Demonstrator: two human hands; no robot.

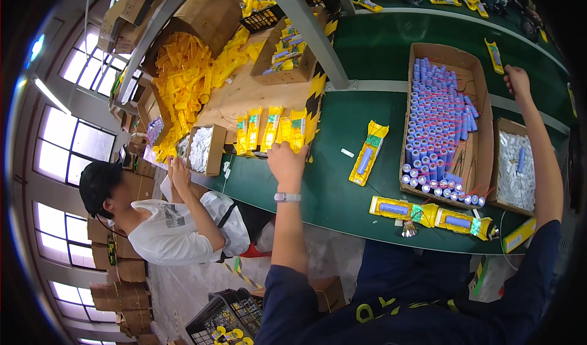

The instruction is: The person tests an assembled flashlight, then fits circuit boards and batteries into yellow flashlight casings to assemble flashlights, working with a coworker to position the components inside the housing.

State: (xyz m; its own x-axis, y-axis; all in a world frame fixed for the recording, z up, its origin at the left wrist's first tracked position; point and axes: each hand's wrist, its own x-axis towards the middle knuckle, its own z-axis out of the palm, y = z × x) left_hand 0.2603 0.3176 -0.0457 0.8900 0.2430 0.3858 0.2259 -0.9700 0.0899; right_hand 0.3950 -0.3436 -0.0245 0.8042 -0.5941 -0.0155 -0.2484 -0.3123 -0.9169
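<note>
My left hand (286, 163), wearing a pale wristband, is closed at the near end of a yellow plastic casing (298, 129) in a row at the bench edge. Several casings in that row hold green circuit boards. Far out to the right, my right hand (518, 83) has its fingers drawn together at the near end of another yellow casing (494, 56), with a blue cell inside. Between my arms lies a yellow casing (369, 153) with a blue battery and green board. Two more casings (391, 208) lie end to end near the front edge, with shiny reflectors beside them.
A cardboard box (483, 100) of blue batteries with red wires stands on the green bench. Right of it is a box of clear plastic parts (513, 167). A co-worker (177, 222) stands at left, near heaped yellow casings (183, 70). A grey metal post (312, 33) rises from the bench.
</note>
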